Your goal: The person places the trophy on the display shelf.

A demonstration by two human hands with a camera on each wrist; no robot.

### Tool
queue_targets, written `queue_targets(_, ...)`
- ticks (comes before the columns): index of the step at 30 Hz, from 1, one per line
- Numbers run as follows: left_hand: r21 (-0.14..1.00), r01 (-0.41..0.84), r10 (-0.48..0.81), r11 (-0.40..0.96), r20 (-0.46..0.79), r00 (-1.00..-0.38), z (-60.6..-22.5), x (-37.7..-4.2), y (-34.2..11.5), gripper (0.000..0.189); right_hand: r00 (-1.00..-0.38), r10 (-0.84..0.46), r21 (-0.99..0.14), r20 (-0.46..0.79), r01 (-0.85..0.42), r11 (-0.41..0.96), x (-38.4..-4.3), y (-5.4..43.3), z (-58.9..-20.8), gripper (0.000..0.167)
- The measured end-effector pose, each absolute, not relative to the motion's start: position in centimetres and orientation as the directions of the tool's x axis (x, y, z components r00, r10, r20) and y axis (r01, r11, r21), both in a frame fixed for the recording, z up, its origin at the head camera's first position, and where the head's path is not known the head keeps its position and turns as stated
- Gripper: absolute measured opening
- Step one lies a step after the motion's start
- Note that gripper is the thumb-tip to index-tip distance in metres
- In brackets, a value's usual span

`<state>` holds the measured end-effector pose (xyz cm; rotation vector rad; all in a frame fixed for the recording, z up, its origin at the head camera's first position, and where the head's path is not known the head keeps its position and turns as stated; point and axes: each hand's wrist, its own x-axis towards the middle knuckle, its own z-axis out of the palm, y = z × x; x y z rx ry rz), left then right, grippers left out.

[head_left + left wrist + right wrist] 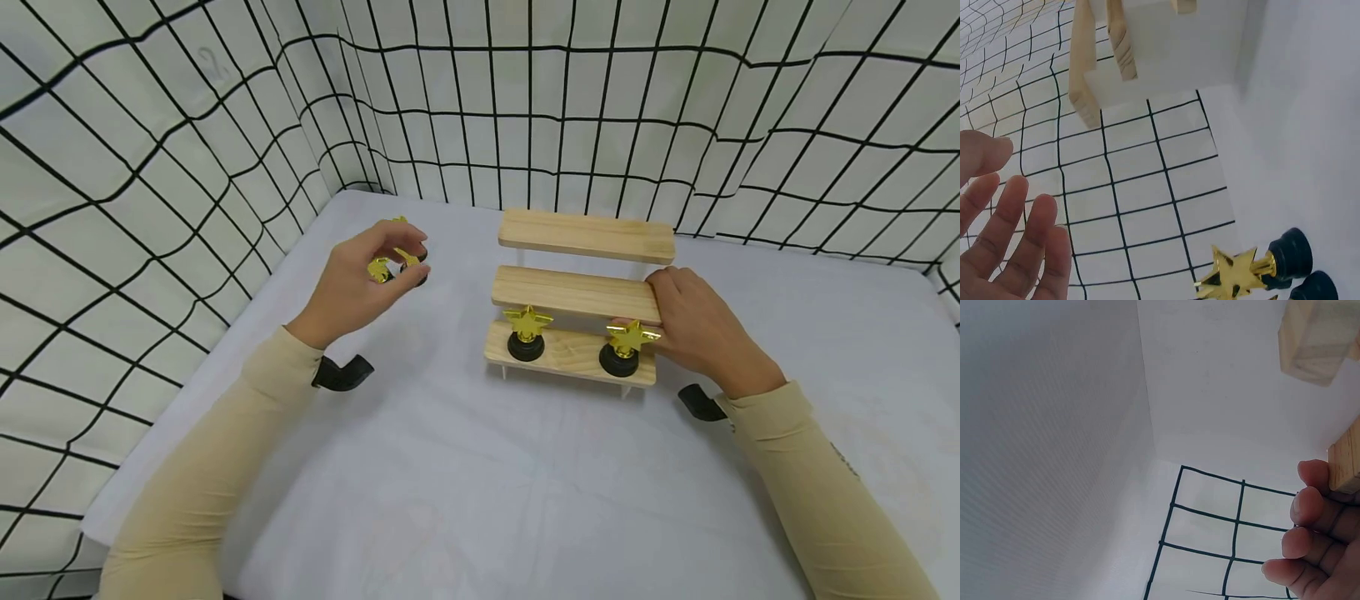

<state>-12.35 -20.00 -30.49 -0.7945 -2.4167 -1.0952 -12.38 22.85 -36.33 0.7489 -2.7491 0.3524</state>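
A three-tier display stand of pale wooden boards (562,289) sits on the white table, seen edge-on in the left wrist view. My right hand (693,325) grips the right end of its middle board, fingers along the far side and the thumb tip showing under the board. Two gold star trophies on black bases, a left one (527,333) and a right one (625,350), stand upright on the lowest board. Over on the left, my left hand (360,279) hovers with fingers spread and bent around several more star trophies (1232,275), which it partly hides in the head view.
A white table surface (450,483) lies under everything. Black wire grid panels (555,117) backed with white stand along the left and far sides. A black wrist mount (342,372) hangs under each forearm.
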Motion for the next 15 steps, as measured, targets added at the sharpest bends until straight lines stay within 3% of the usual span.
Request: queue_targets(15,0.719,0.399,0.027,0.569,0.468,-0.883,-30.9,-15.4,-23.7,0.034,-0.850,-0.439,-0.183,0.290,-0.499,0.847,-12.5,23.0,-36.4,0.065)
